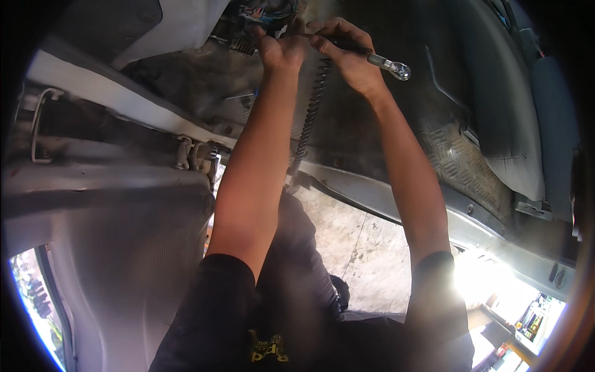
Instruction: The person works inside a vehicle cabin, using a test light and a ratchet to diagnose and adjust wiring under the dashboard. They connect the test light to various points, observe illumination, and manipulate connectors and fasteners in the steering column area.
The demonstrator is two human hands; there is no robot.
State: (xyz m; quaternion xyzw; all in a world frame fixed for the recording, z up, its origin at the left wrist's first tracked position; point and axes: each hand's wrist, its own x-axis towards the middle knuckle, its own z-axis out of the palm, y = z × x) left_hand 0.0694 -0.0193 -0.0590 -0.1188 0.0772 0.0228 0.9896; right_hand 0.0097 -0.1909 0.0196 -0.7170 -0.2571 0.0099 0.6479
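Note:
My right hand (347, 53) is wrapped round a ratchet wrench (395, 68); its round chrome head sticks out to the right, and its dark grip runs through the fingers. Close beside it on the left, my left hand (283, 48) is raised with the thumb apart from the fingers. I see nothing held in it, though its fingertips are partly hidden. Just beyond and left of the left hand are dark wiring and connectors (251, 28). A black coiled cord (312, 111) hangs down between my forearms.
The surroundings are a vehicle's open doorway, with a grey door panel (118, 266) at left and a grey seat (505, 105) at right. A door sill (353, 186) crosses below my hands, with concrete floor (365, 260) beneath. Bright glare covers the lower right.

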